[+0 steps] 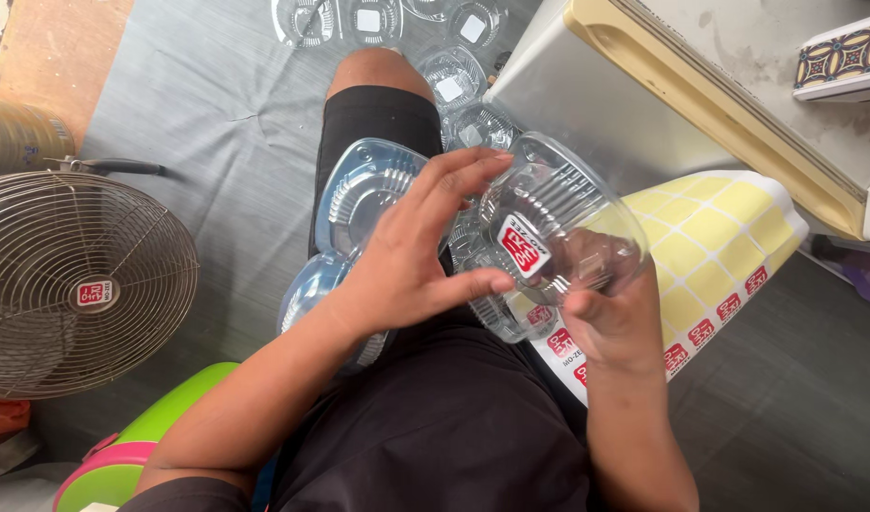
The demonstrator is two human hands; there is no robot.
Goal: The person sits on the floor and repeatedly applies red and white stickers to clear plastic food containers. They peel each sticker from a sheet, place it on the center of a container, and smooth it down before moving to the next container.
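Both hands grip clear plastic container over lap: right hand underneath, left hand pressing red sticker on it. Labelling step; next likely needs sticker sheet, just beyond right hand.

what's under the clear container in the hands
Under the container, a sticker sheet with yellow blanks and red labels lies on the lap, beside more clear lids. The right hand and container cover the sheet's near part.
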